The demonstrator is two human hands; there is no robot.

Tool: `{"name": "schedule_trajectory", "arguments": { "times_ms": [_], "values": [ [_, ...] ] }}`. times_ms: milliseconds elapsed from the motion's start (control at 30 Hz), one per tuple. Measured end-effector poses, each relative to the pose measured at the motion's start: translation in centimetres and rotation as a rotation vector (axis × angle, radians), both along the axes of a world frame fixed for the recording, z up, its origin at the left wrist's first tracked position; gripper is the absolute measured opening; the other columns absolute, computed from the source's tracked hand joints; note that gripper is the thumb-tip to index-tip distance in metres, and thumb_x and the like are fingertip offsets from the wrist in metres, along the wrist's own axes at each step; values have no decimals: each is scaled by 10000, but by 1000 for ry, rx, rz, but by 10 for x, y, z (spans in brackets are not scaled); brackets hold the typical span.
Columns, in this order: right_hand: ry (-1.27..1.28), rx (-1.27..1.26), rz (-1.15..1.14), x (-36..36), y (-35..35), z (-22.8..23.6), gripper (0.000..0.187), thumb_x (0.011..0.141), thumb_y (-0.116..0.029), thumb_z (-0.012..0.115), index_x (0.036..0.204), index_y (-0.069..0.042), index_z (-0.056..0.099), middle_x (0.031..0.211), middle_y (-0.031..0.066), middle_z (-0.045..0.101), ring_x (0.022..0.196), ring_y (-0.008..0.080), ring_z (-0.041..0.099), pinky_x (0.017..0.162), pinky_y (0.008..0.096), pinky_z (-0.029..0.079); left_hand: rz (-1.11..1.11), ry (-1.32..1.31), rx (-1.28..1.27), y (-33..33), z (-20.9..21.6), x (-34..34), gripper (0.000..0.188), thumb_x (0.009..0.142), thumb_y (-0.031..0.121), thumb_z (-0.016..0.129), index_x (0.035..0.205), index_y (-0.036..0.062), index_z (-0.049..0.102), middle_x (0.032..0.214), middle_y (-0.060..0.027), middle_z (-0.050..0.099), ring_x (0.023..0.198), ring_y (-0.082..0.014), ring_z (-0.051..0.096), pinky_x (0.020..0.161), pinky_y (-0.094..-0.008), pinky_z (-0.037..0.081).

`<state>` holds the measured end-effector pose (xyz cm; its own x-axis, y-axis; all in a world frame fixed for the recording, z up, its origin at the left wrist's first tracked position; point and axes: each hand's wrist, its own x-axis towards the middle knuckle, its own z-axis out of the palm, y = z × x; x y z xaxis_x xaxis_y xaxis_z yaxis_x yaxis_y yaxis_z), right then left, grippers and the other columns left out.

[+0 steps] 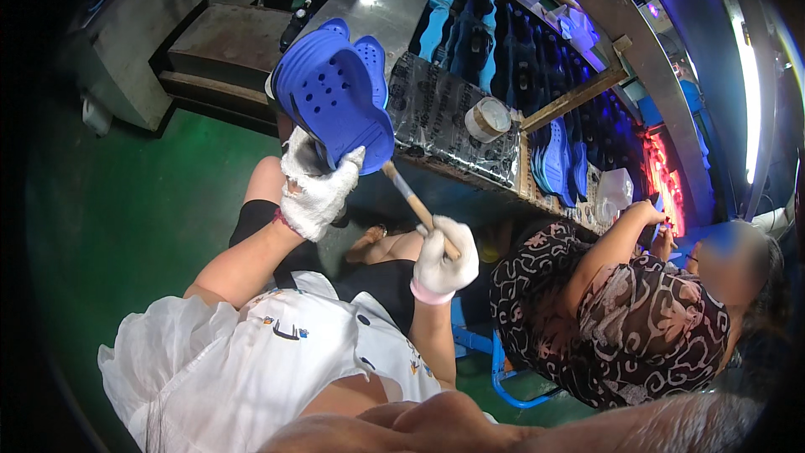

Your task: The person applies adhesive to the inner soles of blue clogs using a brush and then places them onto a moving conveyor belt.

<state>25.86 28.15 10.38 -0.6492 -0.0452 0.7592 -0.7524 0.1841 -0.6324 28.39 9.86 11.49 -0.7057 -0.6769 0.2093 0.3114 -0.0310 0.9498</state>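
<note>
We are gripping a wooden-handled brush (411, 197) in our closed, gloved right hand (447, 253), its shaft slanting toward eleven o'clock, its tip at the heel edge of some blue clogs (340, 111), whether touching we cannot tell. Our gloved left hand (319, 189), the nearer one, is clasping their heel end, long axis pointing to eleven o'clock. Beyond, at the clogs' three o'clock, a white tub (488, 120) is sitting on the bench (443, 107).

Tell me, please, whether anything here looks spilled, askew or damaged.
Nothing plainly stands out: the left hand holds the blue clogs, the right hand grips the brush, and no spill shows around the tub.
</note>
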Motion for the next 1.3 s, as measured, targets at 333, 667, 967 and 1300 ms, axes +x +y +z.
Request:
{"name": "schedule_trajectory", "arguments": {
  "times_ms": [333,667,967,1300],
  "values": [
    [126,42,73,2,5,2,159,755,127,473,863,118,589,718,160,594,563,180,613,538,250,527,-8,-10,1,4,6,2,341,782,2,704,1078,0,535,963,-85,635,842,-137,620,754,-284,512],
    [156,26,7,1,11,3,183,754,140,477,895,105,587,722,155,604,567,169,610,519,236,513,-19,36,-4,9,10,3,300,795,-3,700,1041,23,531,807,-39,622,590,-80,567,526,-228,469],
    [86,-17,-105,2,18,-15,164,774,93,472,875,105,600,753,170,627,573,186,630,537,243,522,-27,4,-39,15,10,7,322,790,-21,698,1061,19,528,845,-47,623,632,-80,575,567,-231,484],
    [-310,-497,-201,-10,31,-41,169,902,-21,474,1012,60,572,842,141,631,640,168,642,563,250,533,-90,-177,-38,33,14,-13,322,796,-32,659,1074,23,507,876,-41,612,704,-74,579,610,-220,482]
  ]
}}
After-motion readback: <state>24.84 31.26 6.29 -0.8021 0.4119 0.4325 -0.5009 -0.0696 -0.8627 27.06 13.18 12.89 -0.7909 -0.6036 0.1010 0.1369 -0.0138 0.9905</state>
